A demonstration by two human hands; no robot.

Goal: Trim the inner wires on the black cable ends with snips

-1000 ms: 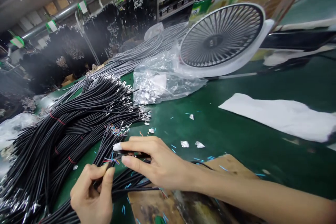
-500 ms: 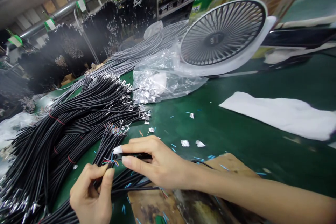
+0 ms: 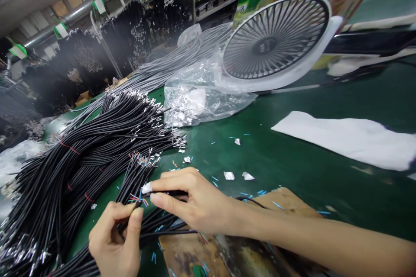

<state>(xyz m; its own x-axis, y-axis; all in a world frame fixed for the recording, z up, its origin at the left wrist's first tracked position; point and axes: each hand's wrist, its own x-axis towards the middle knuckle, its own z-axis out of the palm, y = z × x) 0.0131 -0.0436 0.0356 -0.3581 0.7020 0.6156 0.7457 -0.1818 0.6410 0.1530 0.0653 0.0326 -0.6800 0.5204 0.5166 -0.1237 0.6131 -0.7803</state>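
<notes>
A: What takes up most of the view?
B: A green table [image 3: 292,169], running from nine o'clock across to three. Over its left part, from eight to eleven o'clock, lies a heap of black cables [image 3: 81,151]. It is tied here and there with red bands, and its metal ends point toward the middle.
A: And at the far side?
B: A white fan [image 3: 276,37] leans at one o'clock, grille facing this way. At three o'clock a white cloth [image 3: 344,138] lies flat on the table, well apart from the hands. At twelve o'clock a clear plastic bag [image 3: 201,101] of silvery bits touches the fan's base and sits just beside the heap's metal ends.
A: Closer in?
B: A brown board [image 3: 282,203] at five o'clock, under the right forearm. The right hand [image 3: 195,201] is at six o'clock, forefinger and thumb pinched on a dark slim piece [image 3: 169,192]. I cannot tell whether that is a tool or another cable. The forefinger's tip is wrapped in white.
A: The other hand?
B: The left hand [image 3: 113,242] is at seven o'clock, thumb and forefinger clamped on a single cable [image 3: 122,226]. The stripped end points toward one o'clock, and its coloured wires [image 3: 138,198] fan out right at the right hand's fingertips.
A: Smallest things?
B: Foil scraps [image 3: 229,176] and blue snippets [image 3: 214,180], scattered on the table just past the right hand's knuckles, toward twelve o'clock
</notes>
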